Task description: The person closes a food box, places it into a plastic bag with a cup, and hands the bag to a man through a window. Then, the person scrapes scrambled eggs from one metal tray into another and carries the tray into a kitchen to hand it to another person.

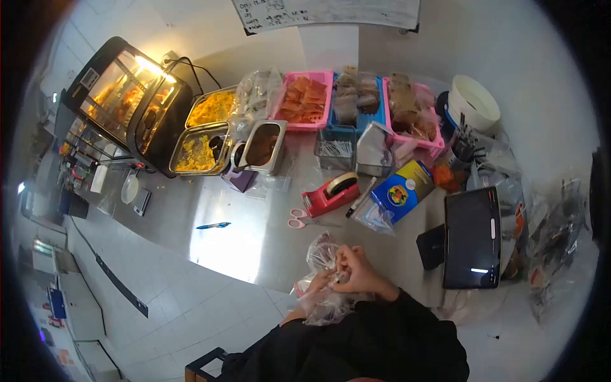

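Note:
A clear plastic bag is bunched up at the near edge of the steel table, close to my body. My left hand is closed on the bag from its left side. From the right, my right hand pinches the gathered plastic, its fingers pressed together and touching the left ones. The bag's contents are too small and blurred to make out. Just beyond the bag lie pink-handled scissors and a red tape dispenser. A blue pen rests farther left.
Metal trays of yellow food stand beside a lit display warmer. Pink and blue baskets of packets line the wall. Right of my hands are a blue-and-yellow pack and a tablet on a stand.

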`<act>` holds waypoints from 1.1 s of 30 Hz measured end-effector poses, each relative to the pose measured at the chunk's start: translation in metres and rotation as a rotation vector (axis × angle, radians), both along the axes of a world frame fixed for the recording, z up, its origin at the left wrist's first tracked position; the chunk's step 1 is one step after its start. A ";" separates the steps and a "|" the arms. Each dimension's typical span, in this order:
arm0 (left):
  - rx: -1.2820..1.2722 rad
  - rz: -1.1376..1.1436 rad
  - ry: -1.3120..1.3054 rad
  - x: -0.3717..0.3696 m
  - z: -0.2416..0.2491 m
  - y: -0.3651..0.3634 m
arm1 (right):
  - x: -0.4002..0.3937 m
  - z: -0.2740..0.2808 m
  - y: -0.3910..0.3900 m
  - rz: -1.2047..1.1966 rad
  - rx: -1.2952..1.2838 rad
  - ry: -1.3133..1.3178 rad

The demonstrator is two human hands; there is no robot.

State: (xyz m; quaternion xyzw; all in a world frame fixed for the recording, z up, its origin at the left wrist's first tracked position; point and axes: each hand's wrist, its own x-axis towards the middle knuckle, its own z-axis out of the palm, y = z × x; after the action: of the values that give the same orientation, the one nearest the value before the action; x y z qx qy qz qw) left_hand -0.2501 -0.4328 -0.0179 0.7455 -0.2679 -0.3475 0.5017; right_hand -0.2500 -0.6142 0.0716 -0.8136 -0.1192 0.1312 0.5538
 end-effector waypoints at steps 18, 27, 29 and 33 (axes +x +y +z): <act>-0.191 -0.363 -0.488 0.045 0.052 -0.009 | 0.336 -0.119 -0.053 -0.289 -0.750 -0.244; -0.111 -0.410 -0.528 0.044 0.067 -0.016 | 0.338 -0.121 -0.062 -0.481 -0.655 -0.388; -0.136 -0.361 -0.572 0.037 0.057 -0.012 | 0.328 -0.095 -0.068 -0.401 -0.607 -0.396; -0.157 -0.184 -0.606 0.023 0.032 -0.008 | 0.298 -0.054 -0.077 -0.448 -0.425 -0.565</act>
State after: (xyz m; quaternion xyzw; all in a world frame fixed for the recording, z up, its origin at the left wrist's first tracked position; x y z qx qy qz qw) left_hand -0.2276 -0.4408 0.0143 0.7467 -0.4974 -0.1320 0.4214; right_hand 0.0477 -0.6913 0.0180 -0.9196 -0.0568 -0.1991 0.3339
